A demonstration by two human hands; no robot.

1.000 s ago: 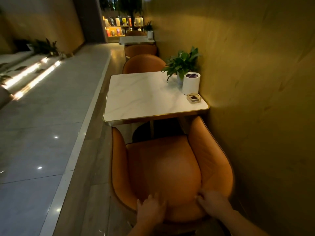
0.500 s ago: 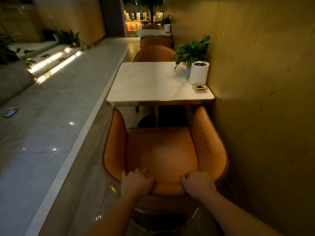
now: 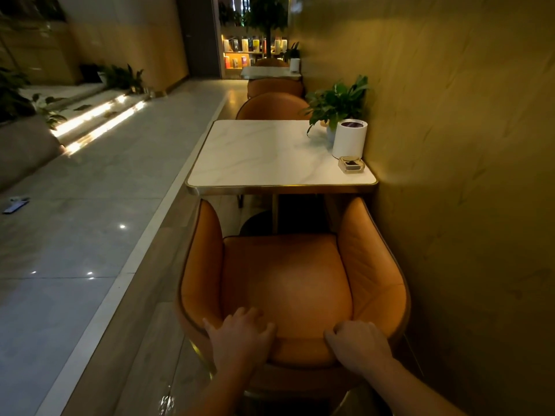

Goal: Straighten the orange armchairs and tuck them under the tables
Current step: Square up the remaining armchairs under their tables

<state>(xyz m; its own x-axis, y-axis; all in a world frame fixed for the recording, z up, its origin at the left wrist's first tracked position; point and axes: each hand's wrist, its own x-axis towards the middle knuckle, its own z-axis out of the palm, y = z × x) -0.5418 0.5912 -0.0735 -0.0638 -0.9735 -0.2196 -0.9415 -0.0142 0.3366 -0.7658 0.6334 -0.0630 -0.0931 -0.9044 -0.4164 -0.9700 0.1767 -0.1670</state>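
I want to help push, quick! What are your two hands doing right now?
Left hand: closed, fingers curled over the armchair backrest.
Right hand: closed, gripping the same backrest.

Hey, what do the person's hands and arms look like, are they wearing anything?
Both the left hand and right hand are bare: no gloves, rings or watch visible. The forearms are bare too, no sleeves in view. Dim light may hide small details.

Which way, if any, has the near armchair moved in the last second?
No visible move: the armchair has its arm tips at the near edge of the table in all three frames; only the camera shifted.
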